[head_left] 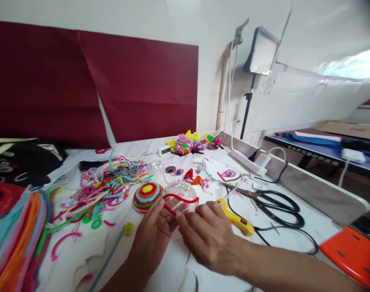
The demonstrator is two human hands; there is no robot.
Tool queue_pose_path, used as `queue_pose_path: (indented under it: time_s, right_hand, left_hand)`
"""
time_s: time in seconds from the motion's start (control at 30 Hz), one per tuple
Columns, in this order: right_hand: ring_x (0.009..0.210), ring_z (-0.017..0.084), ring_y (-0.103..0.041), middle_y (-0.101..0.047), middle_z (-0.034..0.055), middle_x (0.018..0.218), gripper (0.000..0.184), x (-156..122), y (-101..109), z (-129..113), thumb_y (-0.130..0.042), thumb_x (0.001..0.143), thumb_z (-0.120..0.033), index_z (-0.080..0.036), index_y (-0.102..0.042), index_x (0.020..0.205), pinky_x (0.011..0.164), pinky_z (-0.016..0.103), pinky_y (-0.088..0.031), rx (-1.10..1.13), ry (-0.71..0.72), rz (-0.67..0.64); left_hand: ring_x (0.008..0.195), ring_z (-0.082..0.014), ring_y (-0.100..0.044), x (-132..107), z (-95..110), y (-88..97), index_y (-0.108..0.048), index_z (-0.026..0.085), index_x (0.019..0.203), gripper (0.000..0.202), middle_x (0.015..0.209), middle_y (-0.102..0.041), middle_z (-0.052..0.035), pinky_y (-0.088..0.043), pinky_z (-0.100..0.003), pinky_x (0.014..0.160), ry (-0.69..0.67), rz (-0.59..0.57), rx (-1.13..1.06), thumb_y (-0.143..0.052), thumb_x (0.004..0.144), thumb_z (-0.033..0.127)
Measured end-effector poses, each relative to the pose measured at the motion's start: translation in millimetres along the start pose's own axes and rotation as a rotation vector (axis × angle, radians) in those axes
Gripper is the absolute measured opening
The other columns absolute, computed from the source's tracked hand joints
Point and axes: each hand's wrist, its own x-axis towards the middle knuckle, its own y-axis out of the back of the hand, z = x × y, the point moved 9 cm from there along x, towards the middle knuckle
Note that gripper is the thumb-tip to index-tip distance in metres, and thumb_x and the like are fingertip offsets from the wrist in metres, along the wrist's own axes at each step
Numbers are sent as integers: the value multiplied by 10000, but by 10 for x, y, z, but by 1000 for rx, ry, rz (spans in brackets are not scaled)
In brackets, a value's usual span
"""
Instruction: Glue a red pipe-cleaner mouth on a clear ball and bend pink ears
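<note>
A red pipe cleaner (185, 199), bent into a loop, is pinched between the fingertips of my left hand (156, 229) and my right hand (207, 231). Just behind my fingers lies a clear plastic dome (185, 189), partly hidden by them. Left of it sits a round mound of coiled pipe cleaners (147, 196) in red, orange, blue and green with a yellow centre. A yellow glue gun (238, 221) rests beside my right hand, and large black-handled scissors (264, 198) lie farther right.
Loose pipe-cleaner scraps (112, 182) are piled on the left, with long bundled ones (19, 239) in front. Finished colourful figures (184, 144) stand at the back near a small white digital display (164, 151). A power strip (248, 161) and black cord line the right; an orange stool (351, 253) stands beyond.
</note>
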Motion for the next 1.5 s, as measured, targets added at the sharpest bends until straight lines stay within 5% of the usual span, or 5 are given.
queue_pose_path:
  time_s: [0.27, 0.5, 1.5]
  right_hand:
    - [580, 178, -419, -552, 34, 621, 374, -50, -117, -98, -538, 836, -51, 64, -538, 1191, 545, 354, -226, 11, 47, -72]
    - [545, 179, -458, -563, 33, 616, 432, -52, -190, -142, -451, 866, -37, 83, -457, 1281, 543, 352, -236, 5, 62, -127]
    - [556, 211, -536, -584, 35, 655, 487, -119, -371, -166, -417, 866, -50, 84, -396, 1334, 573, 373, -290, -121, 26, -294]
  left_hand:
    - [676, -137, -690, -50, 60, -53, -587, 150, 872, 122, 834, -727, -48, -568, -251, 631, -81, -51, 44, -496, 878, 70]
    - [538, -75, -589, -52, 20, 70, -583, 167, 795, 119, 621, -618, 35, -502, -172, 548, -90, 55, 6, -568, 841, 58]
    - [653, -57, -587, -59, -54, 100, -586, 154, 757, 165, 743, -615, 26, -530, -156, 615, -120, 56, 1, -735, 699, 115]
